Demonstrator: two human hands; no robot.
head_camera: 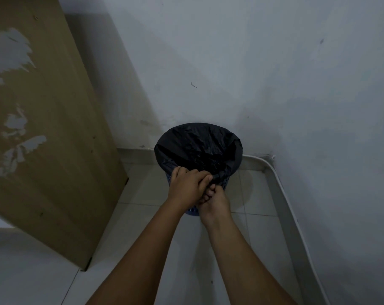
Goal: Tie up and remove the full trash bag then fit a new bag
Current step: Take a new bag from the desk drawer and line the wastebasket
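Two bare hands meet at the near rim of a blue perforated bin (218, 181) that stands on the pale tiled floor (142, 216) in the corner of a room; a black trash bag (197, 144) lines the bin, its edge folded over the rim all the way round and its inside dark and crumpled. From the head camera, the left hand (186, 186) lies over the rim with its fingers curled, thumb and fingers closed on a bunched piece of the bag's edge; the right hand (214, 204) sits just beneath and touching it, fingers folded in around the same gathered plastic. Both forearms reach in from the bottom of the view. Behind the bin rise grey-white walls (252, 73); a white conduit (281, 183) runs along the base of the right wall; a brown board (43, 128) with peeled patches leans at the left, well apart from the bin.
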